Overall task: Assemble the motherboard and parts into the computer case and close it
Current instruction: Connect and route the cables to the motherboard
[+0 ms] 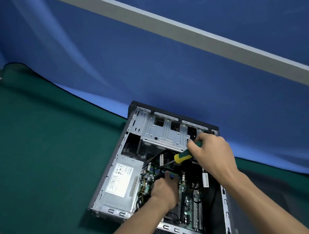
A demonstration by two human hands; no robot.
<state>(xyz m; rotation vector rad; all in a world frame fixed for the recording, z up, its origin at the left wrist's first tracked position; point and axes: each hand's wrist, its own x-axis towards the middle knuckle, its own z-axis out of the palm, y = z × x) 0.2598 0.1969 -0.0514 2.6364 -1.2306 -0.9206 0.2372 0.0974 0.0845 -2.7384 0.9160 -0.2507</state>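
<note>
Head view: we see the computer case (115, 166) lying open on its side on the green mat (43, 141), side panel off. The motherboard (188, 201) sits inside, beside the grey power supply (121, 180). Our right hand (213, 153) grasps a green-yellow screwdriver (184, 155), its shaft angled down toward the board. Our left hand (165, 190) rests on the board near the blue slots (171, 174); we cannot tell if it grasps anything. Blue cloth (165, 71) hangs behind.
</note>
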